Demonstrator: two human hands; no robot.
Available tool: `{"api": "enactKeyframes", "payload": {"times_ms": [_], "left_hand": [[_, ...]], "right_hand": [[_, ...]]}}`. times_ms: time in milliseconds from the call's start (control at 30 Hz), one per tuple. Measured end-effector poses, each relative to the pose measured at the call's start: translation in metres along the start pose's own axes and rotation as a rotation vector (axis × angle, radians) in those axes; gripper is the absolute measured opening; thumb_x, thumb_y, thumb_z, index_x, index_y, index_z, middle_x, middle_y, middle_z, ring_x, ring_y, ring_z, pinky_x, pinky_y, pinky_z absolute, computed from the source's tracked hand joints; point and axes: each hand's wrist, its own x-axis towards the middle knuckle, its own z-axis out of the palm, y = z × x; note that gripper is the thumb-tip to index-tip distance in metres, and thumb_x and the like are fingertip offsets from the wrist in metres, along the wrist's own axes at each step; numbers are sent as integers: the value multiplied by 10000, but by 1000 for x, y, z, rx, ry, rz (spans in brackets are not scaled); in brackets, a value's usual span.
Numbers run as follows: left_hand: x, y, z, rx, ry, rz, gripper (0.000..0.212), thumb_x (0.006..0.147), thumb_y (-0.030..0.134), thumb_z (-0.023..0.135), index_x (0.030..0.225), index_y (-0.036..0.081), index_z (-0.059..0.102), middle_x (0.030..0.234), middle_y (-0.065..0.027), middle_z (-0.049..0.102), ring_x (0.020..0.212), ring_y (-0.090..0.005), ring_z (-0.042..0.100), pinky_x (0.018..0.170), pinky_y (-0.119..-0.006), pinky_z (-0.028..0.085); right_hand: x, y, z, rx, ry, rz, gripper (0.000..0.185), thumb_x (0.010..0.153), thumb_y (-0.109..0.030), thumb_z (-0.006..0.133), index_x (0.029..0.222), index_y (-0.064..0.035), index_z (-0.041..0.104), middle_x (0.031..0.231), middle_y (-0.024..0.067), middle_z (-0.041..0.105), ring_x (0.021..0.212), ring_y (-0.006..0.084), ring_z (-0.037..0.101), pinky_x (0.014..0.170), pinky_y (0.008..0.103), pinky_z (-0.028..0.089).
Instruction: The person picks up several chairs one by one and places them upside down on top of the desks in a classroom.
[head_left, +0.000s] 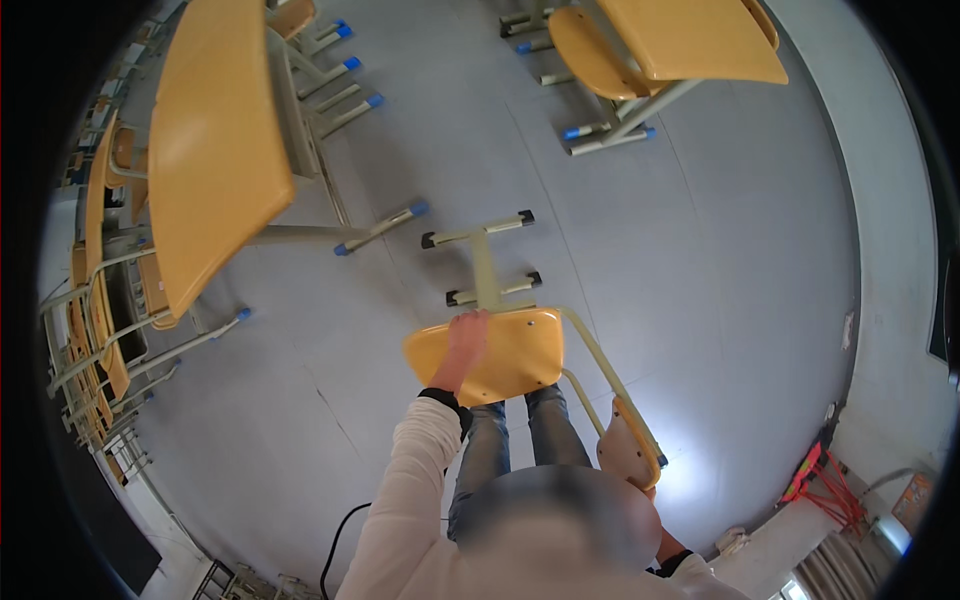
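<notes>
A school chair with a yellow seat and a pale metal frame is held in front of my legs, its black-capped feet pointing away from me. My left hand grips the far edge of the seat. At the lower right is the chair's yellow backrest. My right hand is at the backrest's lower edge, mostly hidden behind it and my head, so its grip is hard to see.
A yellow-topped desk with blue-capped feet stands at the left, with more desks and chairs beyond it. Another desk and chair are at the upper right. A red metal stand is by the right wall.
</notes>
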Motion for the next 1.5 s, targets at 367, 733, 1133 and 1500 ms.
{"api": "enactKeyframes", "payload": {"times_ms": [367, 733, 1133, 1500], "left_hand": [[17, 6, 18, 286, -291, 140, 116, 615, 69, 513, 710, 70, 581, 754, -103, 561, 721, -235, 551, 598, -317, 449], [-59, 51, -69, 366, -313, 373, 82, 594, 71, 507, 643, 18, 546, 678, -141, 546, 626, -269, 544, 550, -354, 440], [-180, 134, -219, 528, -186, 531, 196, 476, 1, 556, 659, -5, 487, 616, -126, 498, 534, -215, 538, 432, -265, 433], [-186, 130, -227, 658, 163, 445, 147, 490, 10, 553, 612, 3, 472, 580, -104, 483, 497, -175, 533, 387, -221, 423]], "right_hand": [[-10, 49, 11, -237, -8, 11, 212, 613, -170, 604, 646, 25, 527, 595, 171, 525, 588, 299, 533, 508, 345, 395], [-27, 121, -16, 317, 1, 40, 280, 635, -135, 602, 859, 7, 513, 796, 108, 558, 738, 200, 537, 647, 283, 411], [-63, 136, -70, -110, -116, -99, 294, 746, -148, 434, 1026, -59, 436, 997, 134, 469, 912, 242, 454, 801, 309, 360], [-23, 137, -54, 77, -163, -205, 295, 736, -113, 435, 1025, -53, 435, 997, 146, 469, 924, 257, 447, 800, 310, 359]]}}
